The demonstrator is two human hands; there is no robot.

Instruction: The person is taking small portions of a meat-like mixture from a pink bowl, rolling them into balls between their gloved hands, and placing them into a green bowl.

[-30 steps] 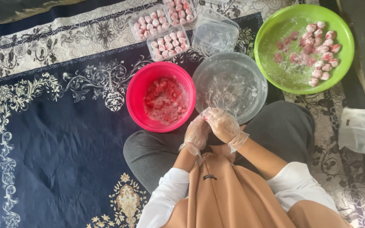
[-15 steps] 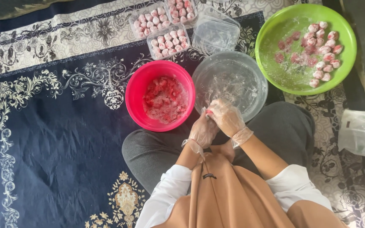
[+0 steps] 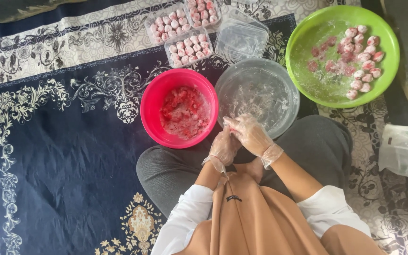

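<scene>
At the far left we see only the dark blue rug [image 3: 62,156] with its pale scrollwork, on which everything sits. Next comes the pink bowl [image 3: 148,101], holding a wet red and white mash. Beyond it, at the top, stand three clear tubs [image 3: 185,45] packed with small pink-white balls, touching each other, and just to their right an unfilled clear tub [image 3: 242,35].

Below the pink bowl our left hand [image 3: 224,147], in a thin clear glove, is cupped with fingers curled. It meets our right hand [image 3: 251,134], gloved the same way, which curves over it from above. Between them shows a small red piece [image 3: 233,131], pinched where the two hands touch; we cannot tell which hand has the firmer hold, or how much of the piece is hidden. The hands hover over the near rim of the clear bowl [image 3: 260,78], which is smeared with white powder and sits just beside the pink bowl, their rims nearly touching.

Further right lies the green bowl [image 3: 303,42], dusted white, with coated pink balls [image 3: 360,56] gathered toward its right side. At the far right edge rests a crumpled clear bag [image 3: 407,148], well apart from the bowls.
</scene>
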